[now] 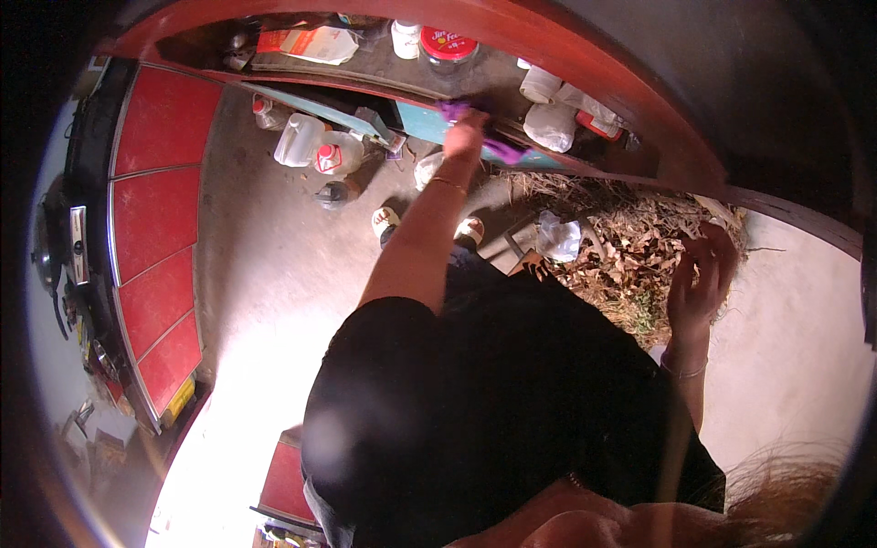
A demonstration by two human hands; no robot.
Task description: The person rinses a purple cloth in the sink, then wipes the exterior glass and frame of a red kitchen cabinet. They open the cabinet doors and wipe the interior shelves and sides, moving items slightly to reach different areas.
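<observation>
My left hand (467, 131) reaches forward at the end of a bare arm. It grips a purple cloth (505, 149), whose ends stick out on both sides of my fingers. The cloth lies against the upper part of a teal cabinet panel (421, 123), just under a shelf's front edge. A teal door (322, 109) beside it stands swung out. My right hand (702, 274) is raised on the right, fingers parted and somewhat blurred, with nothing visible in it. Behind that hand, in the view, lies a heap of dry leaves and twigs (616, 253).
On the shelf are a red-lidded jar (449, 46), a white bottle (405, 40) and a white plastic bag (550, 127). Plastic jugs (299, 140) stand on the floor by the swung-out door. A clear plastic bag (558, 236) rests on the heap. Red cabinet fronts (156, 212) line the left.
</observation>
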